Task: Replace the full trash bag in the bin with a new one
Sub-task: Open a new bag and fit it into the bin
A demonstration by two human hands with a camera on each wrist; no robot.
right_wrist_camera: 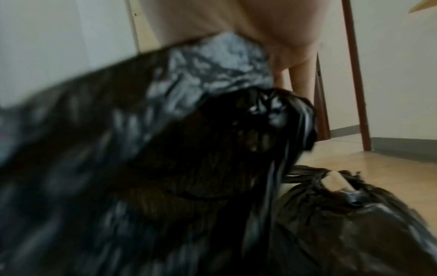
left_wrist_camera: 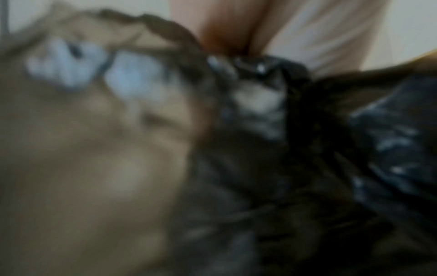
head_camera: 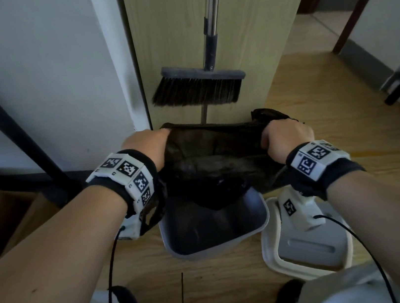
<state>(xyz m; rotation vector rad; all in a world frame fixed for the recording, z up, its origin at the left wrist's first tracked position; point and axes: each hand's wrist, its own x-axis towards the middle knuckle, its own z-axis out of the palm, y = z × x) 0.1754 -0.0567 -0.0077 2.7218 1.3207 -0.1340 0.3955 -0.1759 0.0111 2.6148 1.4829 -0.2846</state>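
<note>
A black trash bag [head_camera: 215, 154] is stretched between my hands above the grey bin [head_camera: 261, 209], and its lower end hangs into the bin's mouth. My left hand [head_camera: 150, 145] grips the bag's left edge. My right hand [head_camera: 285, 133] grips the right edge. The left wrist view is blurred and shows crumpled black bag [left_wrist_camera: 331, 149] under my fingers [left_wrist_camera: 224, 28]. In the right wrist view the bag [right_wrist_camera: 165, 149] bunches below my fingers [right_wrist_camera: 295, 46]. A second, knotted full black bag [right_wrist_camera: 354, 214] lies on the floor beyond it.
The bin's grey and white lid [head_camera: 310, 251] lies on the wooden floor to the right of the bin. A broom [head_camera: 197, 89] leans on the wooden cabinet behind the bin. A black rack leg [head_camera: 23, 141] and a cardboard box [head_camera: 1, 220] stand at the left.
</note>
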